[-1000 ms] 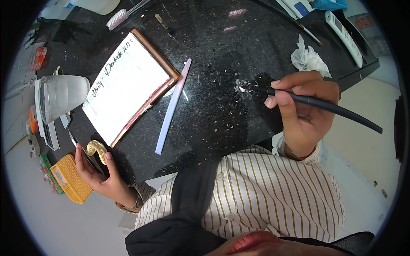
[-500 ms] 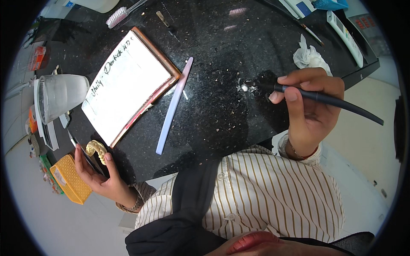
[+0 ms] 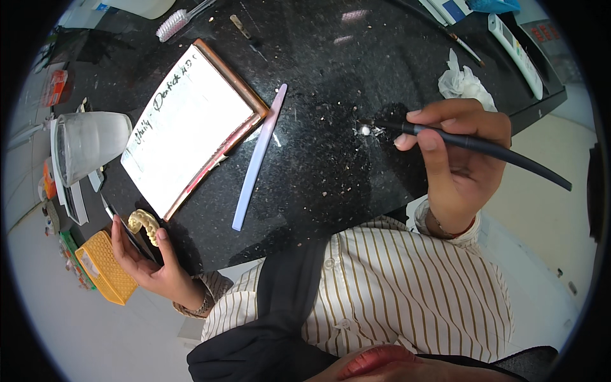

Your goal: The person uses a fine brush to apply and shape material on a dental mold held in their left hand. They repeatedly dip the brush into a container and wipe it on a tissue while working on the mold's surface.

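My right hand [image 3: 468,149] pinches a slim black brush [image 3: 493,146] with a long tapering, curved handle. Its thin tip points left and reaches a small white blob [image 3: 365,130] on the dark speckled tabletop, with white smears around it. At the table's left edge, my left hand [image 3: 149,264] has its thumb and fingers around a yellowish dental model [image 3: 144,224], a curved arch of teeth. A thin pointed metal tool [image 3: 109,207] runs beside those fingers; whether it is held or just lies there, I cannot tell.
Between my hands lie a pad of white paper [image 3: 191,121] with handwriting and a lilac-blue nail file-like strip [image 3: 258,162]. A clear cup [image 3: 95,143] and yellow basket [image 3: 105,267] are at the left. Crumpled white tissue [image 3: 466,86] and a white handheld device [image 3: 515,54] sit back right.
My right hand has shifted slightly left, bringing the brush tip over the white blob's far side. My left hand and the dental model look unmoved.
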`<action>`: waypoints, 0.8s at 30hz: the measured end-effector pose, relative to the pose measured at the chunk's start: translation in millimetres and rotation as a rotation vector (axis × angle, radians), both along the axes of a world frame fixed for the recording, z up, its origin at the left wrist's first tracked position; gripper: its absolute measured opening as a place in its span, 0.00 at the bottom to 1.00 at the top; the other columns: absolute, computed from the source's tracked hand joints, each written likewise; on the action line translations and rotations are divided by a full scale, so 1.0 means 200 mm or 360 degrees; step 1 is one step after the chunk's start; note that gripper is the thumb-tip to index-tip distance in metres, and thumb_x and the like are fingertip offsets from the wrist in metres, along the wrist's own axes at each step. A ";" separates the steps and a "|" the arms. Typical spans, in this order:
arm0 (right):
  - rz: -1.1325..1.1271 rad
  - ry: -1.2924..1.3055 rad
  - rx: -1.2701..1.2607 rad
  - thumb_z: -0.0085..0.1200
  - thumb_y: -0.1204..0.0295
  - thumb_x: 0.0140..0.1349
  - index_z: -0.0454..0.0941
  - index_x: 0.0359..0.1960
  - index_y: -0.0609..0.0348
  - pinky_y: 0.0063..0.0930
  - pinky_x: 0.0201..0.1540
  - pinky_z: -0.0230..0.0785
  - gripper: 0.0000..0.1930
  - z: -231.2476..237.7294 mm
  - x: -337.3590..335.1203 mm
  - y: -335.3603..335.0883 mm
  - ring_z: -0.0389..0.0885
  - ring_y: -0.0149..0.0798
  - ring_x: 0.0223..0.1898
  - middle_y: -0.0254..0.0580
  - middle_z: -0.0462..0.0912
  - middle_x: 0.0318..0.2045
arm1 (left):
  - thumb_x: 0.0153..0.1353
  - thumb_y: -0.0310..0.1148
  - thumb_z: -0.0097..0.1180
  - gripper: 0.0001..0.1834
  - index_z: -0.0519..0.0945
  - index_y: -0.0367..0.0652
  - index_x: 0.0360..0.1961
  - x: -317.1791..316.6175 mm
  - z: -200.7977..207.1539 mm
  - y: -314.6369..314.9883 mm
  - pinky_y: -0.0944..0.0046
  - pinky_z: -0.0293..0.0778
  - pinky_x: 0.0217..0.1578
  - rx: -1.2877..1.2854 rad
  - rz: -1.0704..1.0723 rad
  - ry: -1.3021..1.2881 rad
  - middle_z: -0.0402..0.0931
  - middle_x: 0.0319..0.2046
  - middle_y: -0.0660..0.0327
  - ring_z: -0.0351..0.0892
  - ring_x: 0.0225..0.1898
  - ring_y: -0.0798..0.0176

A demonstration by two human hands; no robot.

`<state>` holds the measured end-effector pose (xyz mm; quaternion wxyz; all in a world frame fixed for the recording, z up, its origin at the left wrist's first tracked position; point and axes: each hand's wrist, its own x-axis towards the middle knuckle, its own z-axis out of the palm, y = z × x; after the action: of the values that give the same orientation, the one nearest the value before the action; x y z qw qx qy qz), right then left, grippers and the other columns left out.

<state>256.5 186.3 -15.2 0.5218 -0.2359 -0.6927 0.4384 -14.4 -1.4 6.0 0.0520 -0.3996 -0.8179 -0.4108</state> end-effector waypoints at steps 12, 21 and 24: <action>-0.0086 0.0039 -0.0058 0.51 0.88 0.54 0.61 0.38 0.64 0.16 0.26 0.72 0.14 0.00 0.02 0.00 0.75 0.29 0.23 0.54 0.75 0.32 | 0.54 0.19 0.53 0.27 0.63 0.33 0.56 0.01 -0.01 0.00 0.58 0.58 0.60 0.0036 0.0026 -0.0015 0.63 0.57 0.48 0.62 0.60 0.55; -0.0179 0.0081 -0.0156 0.51 0.88 0.54 0.62 0.39 0.63 0.17 0.29 0.71 0.15 0.02 0.02 -0.02 0.74 0.28 0.24 0.51 0.75 0.32 | 0.52 0.21 0.55 0.28 0.64 0.32 0.56 0.01 0.00 0.00 0.57 0.57 0.60 0.0035 0.0007 0.0038 0.64 0.57 0.48 0.62 0.59 0.54; -0.0119 -0.0012 -0.0101 0.50 0.88 0.54 0.62 0.39 0.63 0.17 0.28 0.70 0.14 0.01 0.04 -0.03 0.74 0.28 0.25 0.50 0.75 0.31 | 0.53 0.20 0.55 0.27 0.64 0.32 0.56 0.01 -0.01 -0.01 0.58 0.57 0.60 0.0047 0.0017 0.0066 0.64 0.56 0.48 0.62 0.59 0.55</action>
<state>264.2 181.1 -13.2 0.5274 -0.2798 -0.6712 0.4394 -11.6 -3.5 4.4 0.0771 -0.4030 -0.8125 -0.4142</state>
